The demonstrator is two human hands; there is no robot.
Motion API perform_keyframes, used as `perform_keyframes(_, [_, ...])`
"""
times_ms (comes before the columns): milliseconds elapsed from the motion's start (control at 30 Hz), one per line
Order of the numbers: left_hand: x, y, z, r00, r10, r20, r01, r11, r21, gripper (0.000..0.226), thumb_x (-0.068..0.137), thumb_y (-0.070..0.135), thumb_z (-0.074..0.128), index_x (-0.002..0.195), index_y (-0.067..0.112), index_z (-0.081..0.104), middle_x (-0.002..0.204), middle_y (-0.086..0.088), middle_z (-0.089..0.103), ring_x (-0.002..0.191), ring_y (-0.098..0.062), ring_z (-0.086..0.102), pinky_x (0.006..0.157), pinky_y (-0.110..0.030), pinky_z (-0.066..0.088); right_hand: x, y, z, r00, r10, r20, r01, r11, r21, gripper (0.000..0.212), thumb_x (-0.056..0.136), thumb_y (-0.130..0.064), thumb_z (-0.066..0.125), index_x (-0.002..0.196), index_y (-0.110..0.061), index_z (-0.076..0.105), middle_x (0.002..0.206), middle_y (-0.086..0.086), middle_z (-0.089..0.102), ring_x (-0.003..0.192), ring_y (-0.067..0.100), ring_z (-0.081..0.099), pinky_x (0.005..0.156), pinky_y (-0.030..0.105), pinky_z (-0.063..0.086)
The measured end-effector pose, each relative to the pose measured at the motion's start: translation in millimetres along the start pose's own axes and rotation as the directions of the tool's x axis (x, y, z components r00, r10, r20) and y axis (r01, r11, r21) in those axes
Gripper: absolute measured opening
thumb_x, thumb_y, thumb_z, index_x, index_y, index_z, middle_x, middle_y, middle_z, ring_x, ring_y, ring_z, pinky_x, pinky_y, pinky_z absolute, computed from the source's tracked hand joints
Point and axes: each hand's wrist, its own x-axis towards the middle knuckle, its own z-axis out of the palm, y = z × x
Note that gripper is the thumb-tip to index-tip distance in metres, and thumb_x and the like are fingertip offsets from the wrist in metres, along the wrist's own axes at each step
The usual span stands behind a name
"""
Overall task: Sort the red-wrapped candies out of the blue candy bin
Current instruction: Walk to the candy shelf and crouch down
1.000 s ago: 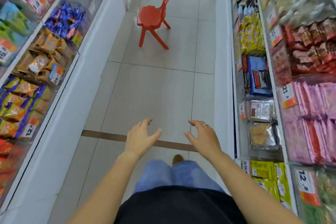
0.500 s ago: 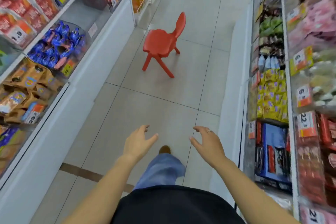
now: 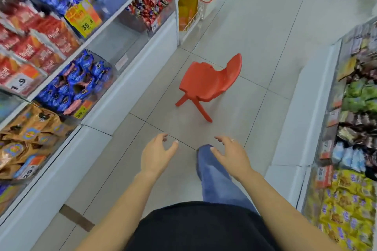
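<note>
Both hands — left hand [image 3: 156, 154] and right hand [image 3: 232, 155] — hover loose-fingered, holding nothing; the blue candy bin [image 3: 74, 85] sits on the left shelf, well apart; the red chair [image 3: 208, 83] ahead risks a trip.

left hand [image 3: 156, 154] empty, fingers loose | right hand [image 3: 232, 155] likewise (ring visible)

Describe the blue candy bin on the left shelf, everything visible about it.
The blue candy bin is a clear-walled compartment on the lower tier of the left shelving, heaped with shiny blue-wrapped candies. A few reddish-pink wrappers show among them, mostly toward its front. A yellow and orange price tag sits at its front wall. Brown snack packs fill the neighbouring bin. Neither hand touches it.
</note>
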Motion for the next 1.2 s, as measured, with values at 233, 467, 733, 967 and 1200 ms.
perform_keyframes(233, [117,44,-45,0.987,-0.133,-0.090,0.126,0.989,-0.081,0.052,0.089,0.055,0.052,0.131,0.023,0.050,0.127,0.009,0.057,0.112,-0.011,0.054,0.092,-0.034,0.047,161,-42,-63,0.986,-0.117,0.115,0.131,0.983,-0.125,0.045,0.093,-0.040,0.054,0.132,-0.019,0.049,0.128,0.003,0.054,0.116,0.018,0.051,0.095,0.030,0.041])
perform_keyframes(467, [224,27,-100,0.942,-0.315,-0.117,0.289,0.937,-0.194,0.048,0.091,0.052,0.052,0.129,0.023,0.050,0.119,0.003,0.060,0.107,-0.019,0.057,0.089,-0.036,0.048,310,-129,-67,0.959,-0.242,0.148,0.264,0.951,-0.161,0.043,0.091,-0.037,0.057,0.129,-0.018,0.053,0.124,0.003,0.058,0.114,0.021,0.053,0.092,0.032,0.041])
perform_keyframes(733, [367,-3,-190,0.933,-0.359,-0.036,0.353,0.928,-0.122,0.047,0.090,0.053,0.052,0.126,0.025,0.049,0.116,0.005,0.060,0.106,-0.018,0.057,0.090,-0.035,0.047,434,-227,-63,0.988,-0.144,0.055,0.145,0.989,-0.002,0.041,0.091,-0.033,0.057,0.128,-0.016,0.054,0.123,0.004,0.058,0.116,0.020,0.053,0.092,0.034,0.043])
perform_keyframes(967, [473,35,-234,0.962,-0.270,-0.035,0.266,0.960,-0.089,0.043,0.089,0.051,0.053,0.122,0.023,0.054,0.114,0.009,0.061,0.106,-0.019,0.059,0.088,-0.037,0.047,518,-269,-85,0.993,-0.111,0.041,0.111,0.994,-0.003,0.038,0.091,-0.040,0.053,0.125,-0.025,0.055,0.124,-0.001,0.058,0.109,0.017,0.055,0.091,0.034,0.046])
perform_keyframes(1200, [552,60,-228,0.976,-0.211,-0.055,0.213,0.976,0.042,0.030,0.090,0.036,0.057,0.114,0.019,0.063,0.112,0.005,0.067,0.106,-0.020,0.061,0.088,-0.032,0.046,626,-283,-108,0.963,-0.166,0.211,0.190,0.977,-0.101,0.036,0.093,-0.042,0.052,0.124,-0.025,0.057,0.125,0.003,0.056,0.109,0.021,0.056,0.093,0.031,0.044])
